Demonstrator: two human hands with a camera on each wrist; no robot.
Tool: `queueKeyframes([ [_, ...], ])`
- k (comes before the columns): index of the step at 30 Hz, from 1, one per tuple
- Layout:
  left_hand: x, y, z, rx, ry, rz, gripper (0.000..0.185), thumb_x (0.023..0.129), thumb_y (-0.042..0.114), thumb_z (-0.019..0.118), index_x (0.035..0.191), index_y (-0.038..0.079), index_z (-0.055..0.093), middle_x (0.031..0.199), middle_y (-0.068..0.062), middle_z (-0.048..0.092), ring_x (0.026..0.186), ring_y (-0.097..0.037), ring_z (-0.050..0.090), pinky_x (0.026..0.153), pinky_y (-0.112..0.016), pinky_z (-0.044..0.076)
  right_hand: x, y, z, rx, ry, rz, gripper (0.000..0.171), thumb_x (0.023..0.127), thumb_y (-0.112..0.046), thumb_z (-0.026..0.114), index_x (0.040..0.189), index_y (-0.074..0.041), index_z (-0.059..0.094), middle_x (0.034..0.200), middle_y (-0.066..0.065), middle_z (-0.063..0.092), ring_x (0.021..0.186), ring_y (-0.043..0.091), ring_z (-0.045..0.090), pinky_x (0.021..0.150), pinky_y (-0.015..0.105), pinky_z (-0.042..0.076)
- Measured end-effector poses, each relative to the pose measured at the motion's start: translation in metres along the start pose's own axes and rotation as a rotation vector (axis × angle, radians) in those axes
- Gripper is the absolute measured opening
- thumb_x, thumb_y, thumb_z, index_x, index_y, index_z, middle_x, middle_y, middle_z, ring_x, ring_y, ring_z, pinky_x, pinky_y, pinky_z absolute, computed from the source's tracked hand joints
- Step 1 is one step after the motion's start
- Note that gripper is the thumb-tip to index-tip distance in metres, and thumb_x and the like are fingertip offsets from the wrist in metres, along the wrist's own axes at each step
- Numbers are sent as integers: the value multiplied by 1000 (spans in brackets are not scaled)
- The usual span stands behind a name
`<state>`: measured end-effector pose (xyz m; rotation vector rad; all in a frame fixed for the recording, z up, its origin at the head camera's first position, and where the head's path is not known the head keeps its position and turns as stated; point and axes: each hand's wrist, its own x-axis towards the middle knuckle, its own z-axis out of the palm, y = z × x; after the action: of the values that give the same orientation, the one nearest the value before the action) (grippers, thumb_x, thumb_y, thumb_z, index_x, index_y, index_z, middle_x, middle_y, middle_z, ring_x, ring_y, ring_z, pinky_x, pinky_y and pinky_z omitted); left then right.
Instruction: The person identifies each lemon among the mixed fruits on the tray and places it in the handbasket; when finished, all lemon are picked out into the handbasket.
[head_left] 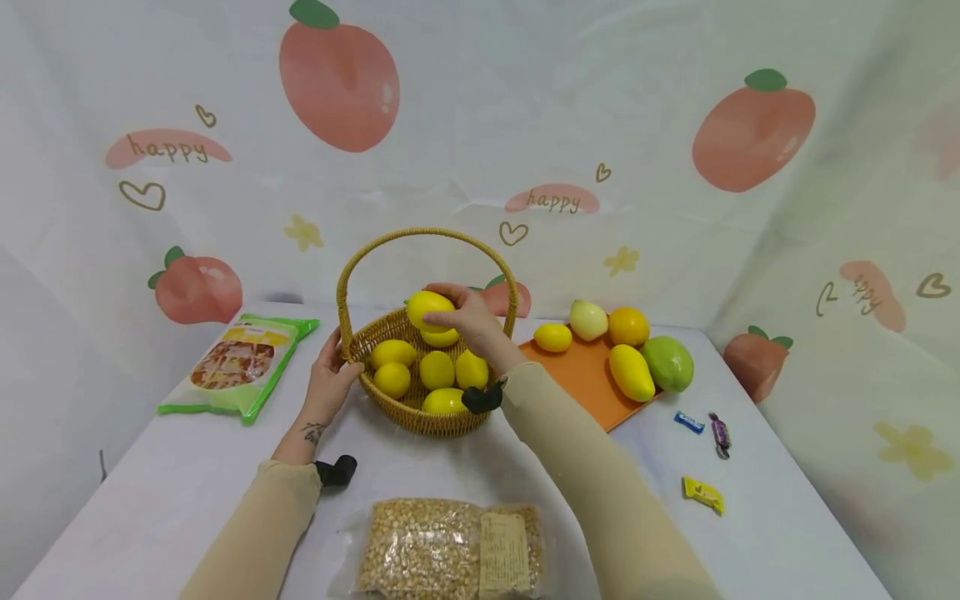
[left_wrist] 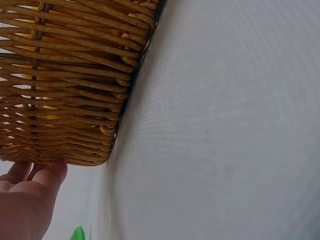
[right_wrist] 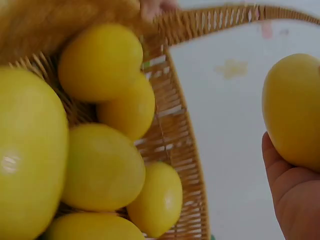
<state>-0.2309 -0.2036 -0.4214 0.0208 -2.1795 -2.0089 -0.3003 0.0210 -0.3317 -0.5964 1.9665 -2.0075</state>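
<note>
In the head view a wicker basket (head_left: 435,427) with a tall arched handle stands mid-table, with several yellow lemons (head_left: 437,370) inside. My right hand (head_left: 480,321) holds another lemon (head_left: 430,310) between thumb and fingers above the back of the basket. The right wrist view shows that raised lemon (right_wrist: 295,110) level with the basket's rim, apart from the other fruit. At the basket's left side, my left hand (head_left: 328,390) grips the rim by the foot of the handle. Fingertips (left_wrist: 57,170) touch the woven wall in the left wrist view.
An orange tray (head_left: 581,383) to the right bears a lemon, a pale round fruit, an orange, a yellow mango and a green fruit. Wrapped candies (head_left: 703,495) lie nearer. A green-edged food bag (head_left: 240,367) is at left, and a clear bag of kernels (head_left: 423,546) in front.
</note>
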Motion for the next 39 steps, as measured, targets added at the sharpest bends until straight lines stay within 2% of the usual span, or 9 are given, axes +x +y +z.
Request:
queueKeyframes([
  [6, -4, 8, 2, 15, -4, -4, 75, 87, -3, 46, 150, 11, 9, 146, -25, 28, 133, -34, 32, 77, -3, 38, 15, 3, -1, 9, 38, 22, 52, 82, 2, 63, 132, -2, 49, 130, 13, 52, 105, 19, 55, 88, 27, 48],
  [13, 4, -10, -1, 26, 18, 19, 75, 87, -2, 47, 150, 15, 9, 146, -22, 30, 131, -32, 35, 79, -3, 39, 13, 6, -1, -17, 26, 2, 55, 84, -1, 63, 136, -7, 45, 137, 13, 48, 127, 22, 44, 104, 35, 37],
  [15, 5, -13, -1, 20, 24, 29, 75, 86, -2, 46, 150, 14, 10, 146, -22, 31, 130, -32, 36, 78, -2, 38, 9, 8, -2, -30, 19, -5, 56, 84, -2, 63, 137, -7, 44, 138, 13, 47, 131, 21, 40, 108, 35, 32],
  [22, -7, 12, 3, 29, 11, 4, 74, 86, -4, 45, 150, 9, 9, 144, -27, 31, 131, -36, 34, 76, -1, 38, -19, 17, -7, -18, -47, -21, 55, 82, 3, 61, 134, 2, 44, 138, 19, 45, 131, 29, 38, 109, 39, 30],
  [25, 0, 2, 1, 28, 11, 8, 75, 86, -3, 46, 150, 12, 10, 144, -26, 32, 130, -35, 35, 76, -2, 38, -40, 18, -13, 17, -70, -36, 53, 81, 8, 59, 133, 4, 44, 136, 22, 46, 129, 34, 40, 107, 42, 32],
  [28, 4, -7, -1, 29, 15, 19, 75, 86, -2, 47, 150, 14, 10, 145, -24, 31, 130, -33, 36, 76, -2, 38, -64, 22, -24, 55, -94, -70, 52, 81, 9, 59, 131, 7, 44, 131, 22, 51, 122, 27, 50, 105, 43, 34],
  [32, 4, -11, -1, 46, 20, 45, 75, 86, -2, 46, 150, 13, 10, 145, -23, 31, 129, -33, 36, 78, -2, 38, -94, 31, -47, 121, -103, -145, 53, 78, 1, 68, 126, 11, 47, 118, 10, 61, 110, 15, 58, 102, 39, 39],
  [35, 5, -12, -1, 50, 18, 54, 75, 86, -2, 46, 150, 13, 10, 145, -24, 31, 129, -33, 36, 78, -2, 38, -111, 41, -71, 152, -77, -196, 49, 77, 0, 69, 122, 8, 52, 112, 1, 64, 108, 14, 59, 97, 33, 43],
  [39, 6, -13, -1, 51, 17, 46, 75, 87, -1, 47, 150, 13, 10, 145, -23, 32, 129, -33, 36, 78, -2, 38, -117, 53, -105, 147, 13, -199, 39, 80, 10, 60, 118, 4, 55, 108, -1, 66, 103, 12, 61, 90, 28, 48],
])
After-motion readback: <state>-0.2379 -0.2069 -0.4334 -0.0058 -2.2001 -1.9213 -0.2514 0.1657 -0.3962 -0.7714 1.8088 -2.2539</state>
